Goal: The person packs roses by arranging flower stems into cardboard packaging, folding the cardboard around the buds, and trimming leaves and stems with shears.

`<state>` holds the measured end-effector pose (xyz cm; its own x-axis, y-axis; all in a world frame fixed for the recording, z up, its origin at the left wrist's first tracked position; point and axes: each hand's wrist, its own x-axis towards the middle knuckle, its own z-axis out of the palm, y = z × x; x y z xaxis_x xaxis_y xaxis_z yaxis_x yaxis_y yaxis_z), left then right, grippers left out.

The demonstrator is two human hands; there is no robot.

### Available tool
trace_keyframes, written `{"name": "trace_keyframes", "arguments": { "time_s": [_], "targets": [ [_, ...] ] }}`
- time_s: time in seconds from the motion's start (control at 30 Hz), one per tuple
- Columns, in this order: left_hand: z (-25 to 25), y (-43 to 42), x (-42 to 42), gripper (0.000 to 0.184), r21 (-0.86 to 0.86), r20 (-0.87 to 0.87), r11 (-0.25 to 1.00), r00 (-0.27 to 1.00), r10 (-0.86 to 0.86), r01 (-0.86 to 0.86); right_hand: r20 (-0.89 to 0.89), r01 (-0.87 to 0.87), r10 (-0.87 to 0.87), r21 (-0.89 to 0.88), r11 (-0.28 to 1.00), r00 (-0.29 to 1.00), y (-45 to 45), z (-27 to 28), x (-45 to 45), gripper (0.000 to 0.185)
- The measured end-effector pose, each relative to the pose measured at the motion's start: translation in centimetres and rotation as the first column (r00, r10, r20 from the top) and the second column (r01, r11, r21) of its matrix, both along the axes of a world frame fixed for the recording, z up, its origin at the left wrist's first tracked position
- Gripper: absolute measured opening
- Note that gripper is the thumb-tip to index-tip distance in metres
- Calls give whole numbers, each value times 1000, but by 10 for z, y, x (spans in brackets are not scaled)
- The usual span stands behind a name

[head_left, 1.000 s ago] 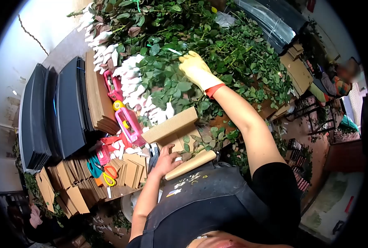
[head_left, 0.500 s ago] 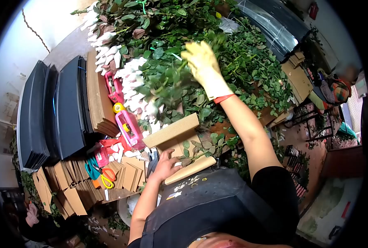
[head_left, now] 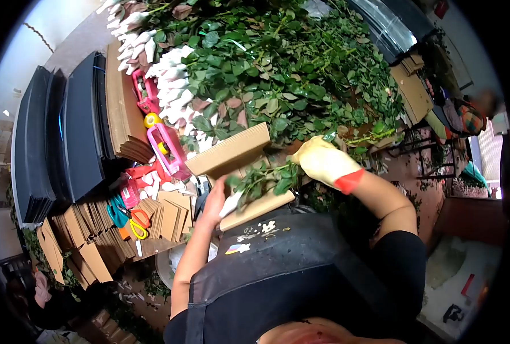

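My right hand (head_left: 324, 163), in a pale yellow glove with a red cuff, is closed around a leafy rose stem (head_left: 269, 176) over the cardboard holder. At the stem's left end is a bud in a white sleeve (head_left: 231, 203). My bare left hand (head_left: 214, 200) is beside that bud, its fingers stretched out and somewhat blurred; whether it touches the bud is hard to see. Under the stem is a folded corrugated cardboard piece (head_left: 232, 150) with a raised back wall and a rolled front edge. Behind it lies a large heap of leafy roses (head_left: 289, 86).
Pink tape dispensers (head_left: 169, 152) stand left of the white-sleeved buds. Scissors with orange and yellow handles (head_left: 139, 221) lie near small cardboard pieces (head_left: 172, 221). Dark panels (head_left: 83, 132) stand farther left. A person in a plaid garment (head_left: 474, 121) is at the right.
My right hand has come back from the heap toward me and to the right, now with a rose stem in it. My left hand has lifted off the cardboard beside the bud.
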<state>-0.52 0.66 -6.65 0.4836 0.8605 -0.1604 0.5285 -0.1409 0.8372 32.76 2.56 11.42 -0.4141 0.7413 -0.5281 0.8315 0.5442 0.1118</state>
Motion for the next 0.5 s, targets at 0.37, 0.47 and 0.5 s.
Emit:
{"name": "trace_keyframes", "arguments": {
  "time_s": [0.37,0.47,0.5],
  "targets": [
    [7,-5,3,39,45,-5,987,988,-151,151,-118,405,-490,-417,814,864,12,-85,59,41],
    [8,-5,3,41,99,-29,982,987,-158,160,-57,294,-296,-29,955,954,61,-11,34,27],
    [8,-6,3,42,88,-33,982,985,-167,169,-339,295,-209,226,928,917,72,1,27,22]
  ]
}}
